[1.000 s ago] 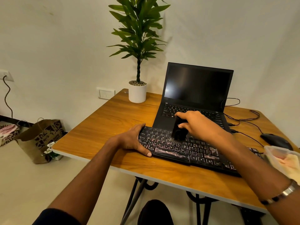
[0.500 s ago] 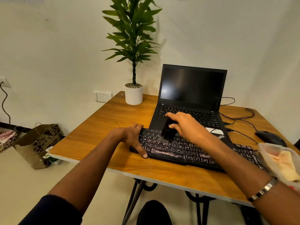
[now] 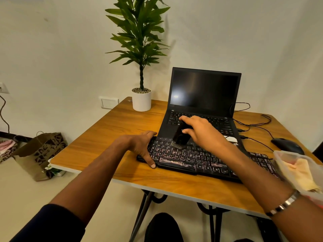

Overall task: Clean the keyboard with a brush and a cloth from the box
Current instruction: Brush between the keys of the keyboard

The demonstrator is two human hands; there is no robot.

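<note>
Wooden worktop (image 3: 108, 137) fills mid-frame against a pale wall; its near edge runs from lower left toward lower right. Laptop (image 3: 204, 95) stands open, screen dark, at centre right, its front overlapped by the far edge of the keyboard (image 3: 192, 159), which lies skewed across the worktop.

Potted plant (image 3: 141, 100) at upper centre, well apart from the work. Clear box (image 3: 283, 159) at the right edge of the frame, cloth (image 3: 300, 172) lying inside it, unused. Mouse (image 3: 286, 144) just behind the box, cables trailing to the laptop.

Left hand (image 3: 139, 145) rests on the keyboard's left end, thumb on the front edge, fingers (image 3: 152, 134) draped over the far corner. Right hand (image 3: 201, 131) has its fingers curled around the black brush (image 3: 180, 137); bristles meet the upper key rows.

Risks, as judged:
- Keyboard partly rests on the laptop, so it sits unevenly; hard strokes may rock or slide it if the left hand eases off.
- Swept dust may land on the laptop's own keys behind.
- Right forearm passes close to the box; a wide stroke could nudge it toward the worktop's edge.
- Cables near the mouse could snag.
</note>
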